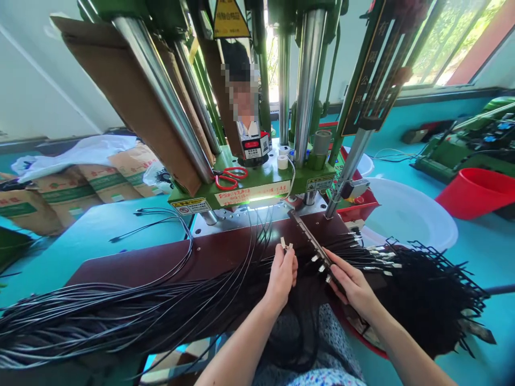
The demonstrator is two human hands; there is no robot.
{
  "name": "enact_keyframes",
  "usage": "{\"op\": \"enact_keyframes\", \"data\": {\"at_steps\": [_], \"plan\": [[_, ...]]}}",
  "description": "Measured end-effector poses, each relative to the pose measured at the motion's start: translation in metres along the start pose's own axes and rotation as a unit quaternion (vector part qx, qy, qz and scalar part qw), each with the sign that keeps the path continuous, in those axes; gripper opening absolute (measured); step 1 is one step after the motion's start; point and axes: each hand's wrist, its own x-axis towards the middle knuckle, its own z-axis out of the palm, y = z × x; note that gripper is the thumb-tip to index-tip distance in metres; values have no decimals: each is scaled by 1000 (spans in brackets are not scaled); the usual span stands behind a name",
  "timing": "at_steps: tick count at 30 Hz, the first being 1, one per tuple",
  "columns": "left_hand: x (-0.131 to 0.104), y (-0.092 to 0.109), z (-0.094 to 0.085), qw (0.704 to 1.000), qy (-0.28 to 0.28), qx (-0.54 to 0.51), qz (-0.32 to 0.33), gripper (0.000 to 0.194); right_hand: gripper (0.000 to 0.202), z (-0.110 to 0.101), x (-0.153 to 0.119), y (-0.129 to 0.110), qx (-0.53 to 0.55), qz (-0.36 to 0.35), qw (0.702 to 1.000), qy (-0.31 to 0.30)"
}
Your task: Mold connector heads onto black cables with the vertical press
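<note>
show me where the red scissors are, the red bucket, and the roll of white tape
scissors [230, 177], head view, on the red handles.
bucket [475, 193], head view, on its outer wall.
tape roll [282, 162], head view, on its side.

I see glossy black plastic-sheathed cables [120, 311] lying over a smooth, dark brown matt bench top [132, 265]. My left hand [282, 273] pinches small bright metal connector tips [285, 244]; my right hand [350, 284] rests on a dull metal fixture bar [311, 241]. The press columns [161, 91] are polished chrome, its base [257, 185] glossy green paint. Beside it stand rough brown cardboard boxes [68, 193] and a shiny red plastic tub [475, 190].
</note>
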Motion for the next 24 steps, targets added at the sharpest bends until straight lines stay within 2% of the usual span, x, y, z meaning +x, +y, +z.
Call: {"op": "enact_keyframes", "data": {"at_steps": [5, 12, 19, 21, 24], "plan": [[4, -7, 3, 997, -44, 64, 13, 30, 54, -5, 1, 7, -5, -1, 999, -39], [5, -10, -3, 998, -32, 59, 15, 31, 56, -6, 2, 2, 0, 43, 997, -69], [3, -10, -8, 998, -38, 51, -6, 30, 56, -8, 2, 3, -34, 43, 995, -86], [4, -11, -9, 998, -35, 57, 1, 29, 53, -8, 3, 3, -64, 18, 994, -84], [6, -13, -8, 997, -27, 73, 14, 27, 48, -7, 4, 3, -154, -72, 982, -86]]}}
